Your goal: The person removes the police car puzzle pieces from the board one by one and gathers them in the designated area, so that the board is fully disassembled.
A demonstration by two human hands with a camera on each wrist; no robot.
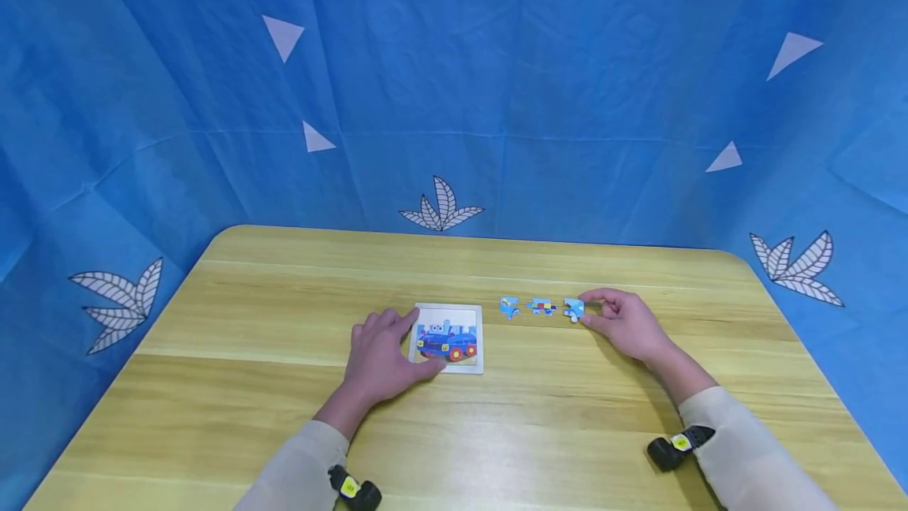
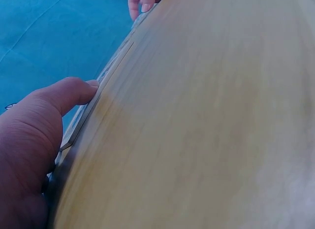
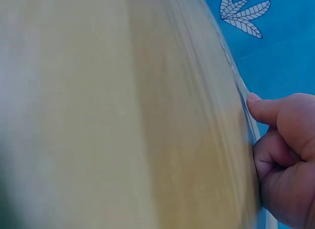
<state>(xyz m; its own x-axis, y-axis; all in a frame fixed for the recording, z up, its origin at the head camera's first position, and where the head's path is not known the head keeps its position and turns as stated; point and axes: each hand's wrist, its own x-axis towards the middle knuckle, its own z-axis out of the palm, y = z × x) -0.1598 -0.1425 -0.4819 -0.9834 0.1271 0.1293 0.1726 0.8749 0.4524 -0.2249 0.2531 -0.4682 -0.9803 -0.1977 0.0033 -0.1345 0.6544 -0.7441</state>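
My left hand (image 1: 383, 357) grips a square white-rimmed puzzle tray (image 1: 468, 369) at its left side, index finger at the upper left corner and thumb on the lower rim. Inside it, joined pieces form a blue vehicle with red wheels (image 1: 448, 340); the upper strip is white. Farther right, my right hand (image 1: 627, 326) pinches a light-blue puzzle piece (image 1: 573, 308) by its right side with thumb and index finger, low at the tabletop. In the left wrist view, the thumb (image 2: 74, 93) touches the tray's edge. The right wrist view shows the curled right hand (image 3: 288, 150), its piece barely visible.
Between tray and right hand lie two more puzzle pieces, a light-blue one (image 1: 509, 306) and a multicoloured one (image 1: 542, 306). All rest on a wooden table (image 1: 539, 440) with rounded far corners. A blue curtain (image 1: 567, 101) hangs behind and along both sides.
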